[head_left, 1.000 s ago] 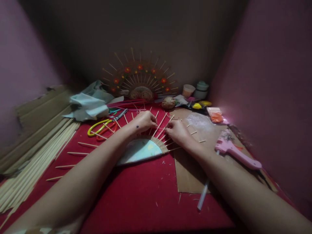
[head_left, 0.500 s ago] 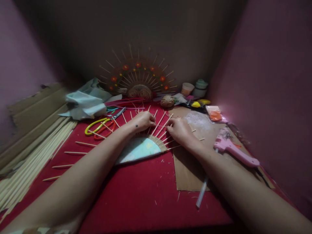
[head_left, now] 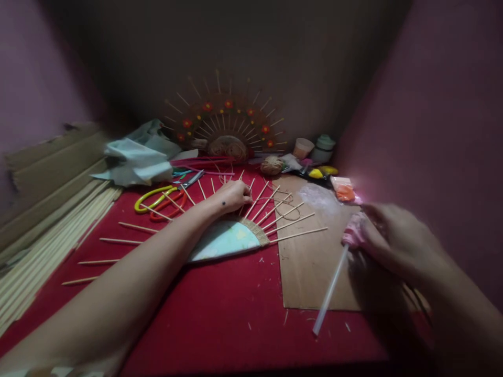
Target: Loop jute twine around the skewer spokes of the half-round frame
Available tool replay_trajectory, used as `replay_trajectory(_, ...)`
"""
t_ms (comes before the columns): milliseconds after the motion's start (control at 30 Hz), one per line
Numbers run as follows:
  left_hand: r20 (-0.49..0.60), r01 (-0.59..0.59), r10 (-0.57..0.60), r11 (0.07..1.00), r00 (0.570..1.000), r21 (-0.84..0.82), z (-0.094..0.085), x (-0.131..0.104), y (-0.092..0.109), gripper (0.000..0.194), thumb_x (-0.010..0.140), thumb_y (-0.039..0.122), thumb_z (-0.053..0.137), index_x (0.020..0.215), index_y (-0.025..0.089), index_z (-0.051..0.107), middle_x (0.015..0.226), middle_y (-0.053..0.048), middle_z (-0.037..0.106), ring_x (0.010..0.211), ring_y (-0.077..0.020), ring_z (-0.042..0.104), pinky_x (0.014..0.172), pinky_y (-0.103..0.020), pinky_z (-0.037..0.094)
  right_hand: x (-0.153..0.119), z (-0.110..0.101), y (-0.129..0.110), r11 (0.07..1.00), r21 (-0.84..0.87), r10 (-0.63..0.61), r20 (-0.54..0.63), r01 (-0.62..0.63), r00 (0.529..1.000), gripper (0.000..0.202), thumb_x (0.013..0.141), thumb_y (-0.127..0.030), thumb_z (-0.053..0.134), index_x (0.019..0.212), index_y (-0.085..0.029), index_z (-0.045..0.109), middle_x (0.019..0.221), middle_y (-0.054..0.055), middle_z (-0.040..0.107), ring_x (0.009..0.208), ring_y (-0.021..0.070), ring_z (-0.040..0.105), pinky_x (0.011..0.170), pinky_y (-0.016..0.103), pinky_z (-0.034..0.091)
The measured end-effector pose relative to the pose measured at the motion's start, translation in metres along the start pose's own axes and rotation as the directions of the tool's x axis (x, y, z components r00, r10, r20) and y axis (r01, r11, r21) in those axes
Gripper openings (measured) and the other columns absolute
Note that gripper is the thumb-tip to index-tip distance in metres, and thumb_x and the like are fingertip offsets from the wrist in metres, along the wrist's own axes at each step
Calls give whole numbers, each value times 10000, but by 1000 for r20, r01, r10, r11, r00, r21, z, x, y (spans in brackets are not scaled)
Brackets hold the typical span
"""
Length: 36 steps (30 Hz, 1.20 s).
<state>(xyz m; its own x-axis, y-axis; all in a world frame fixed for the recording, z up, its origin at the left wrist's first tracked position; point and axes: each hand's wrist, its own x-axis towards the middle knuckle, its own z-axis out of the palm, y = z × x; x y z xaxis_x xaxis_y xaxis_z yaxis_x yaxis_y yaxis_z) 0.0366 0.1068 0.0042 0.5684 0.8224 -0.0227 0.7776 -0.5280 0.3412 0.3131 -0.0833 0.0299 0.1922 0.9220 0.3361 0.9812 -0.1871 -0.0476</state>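
Observation:
My left hand [head_left: 237,195] is closed in a pinch on thin twine [head_left: 288,213], over the sticks of a half-round fan-shaped piece. This piece has a pale blue, patterned cloth centre [head_left: 223,242], a woven twine band [head_left: 255,232] around its curve and thin wooden sticks [head_left: 298,234] radiating outward. The twine trails loosely rightward across the sticks. Off to the right, my right hand [head_left: 396,238] is wrapped over the handle of a pink glue gun [head_left: 353,230], slightly blurred. A clear glue stick [head_left: 330,293] juts from the gun toward the front. The fingertips of my left hand are partly hidden.
Brown cardboard [head_left: 310,272] lies under the right-hand sticks. Yellow and red-handled scissors [head_left: 157,199] and crumpled pale cloth [head_left: 137,159] are at left, beside bundled wooden sticks [head_left: 51,251]. Behind stand a finished flowered fan [head_left: 228,118], a twine ball [head_left: 272,165] and a cup [head_left: 302,147].
My right hand has left the twine and moved right onto the glue gun. The twine now hangs loose across the sticks. My left hand keeps its place.

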Motion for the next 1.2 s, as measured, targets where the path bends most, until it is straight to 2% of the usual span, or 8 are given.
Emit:
replay_trajectory(100,-10,-6,6,1000,1000,-14,2,2,-2,195,752,289,573,652,171,692,497,7,532,521,-123,450,535,-249,290,-36,18,25,997,-51,-55,113,62,992,427,824,-319,409,1179,-130,552,993,172,636,831,299,590,706,412,466)
replay_trajectory(267,-24,-7,6,1000,1000,-14,4,4,-4,201,751,292,575,646,170,695,486,1,526,510,-120,443,528,-255,282,-51,43,34,991,-134,-4,67,13,998,557,780,-226,429,1324,-106,438,1104,190,569,957,333,564,767,455,469)
replay_trajectory(500,-43,5,-6,1000,999,-30,2,1,-3,186,730,299,582,633,191,698,485,6,535,513,-121,461,506,-239,291,-47,27,29,975,162,153,-1,-151,988,426,717,-244,498,1131,-226,599,961,134,583,904,322,585,701,432,478)
replay_trajectory(633,-48,15,-17,999,999,-50,2,1,-3,171,714,305,596,652,194,710,536,-5,583,551,-127,491,508,-232,297,-43,10,6,674,682,259,142,-284,955,231,683,-284,620,910,-247,644,808,92,634,735,261,586,609,384,457)
replay_trajectory(700,-44,18,-21,998,999,-59,2,1,-3,167,715,300,600,675,192,721,552,-5,597,560,-125,496,510,-226,302,-32,6,-13,422,831,159,326,-363,932,256,666,-303,651,893,-187,646,699,54,606,577,189,530,503,323,403)
replay_trajectory(767,-38,19,-21,997,999,-69,1,1,-2,171,719,300,604,696,186,730,551,-4,599,560,-124,497,513,-226,308,-16,3,-36,297,875,12,396,-382,918,249,673,-312,648,868,-157,651,673,35,593,536,147,501,489,288,380)
replay_trajectory(967,-19,28,-31,993,999,-113,-1,-1,-2,171,715,267,608,702,148,730,493,10,547,533,-123,485,519,-237,311,14,-9,-101,713,688,-126,314,-134,941,216,771,-273,535,591,-183,615,558,2,578,532,123,516,495,236,380)
replay_trajectory(1200,2,44,-45,987,999,-152,-1,-1,-4,166,717,264,612,698,140,722,488,12,513,547,-124,473,518,-241,299,16,-3,-121,729,681,-176,291,-75,941,316,796,-222,472,485,-208,523,464,-4,508,437,110,446,417,228,355)
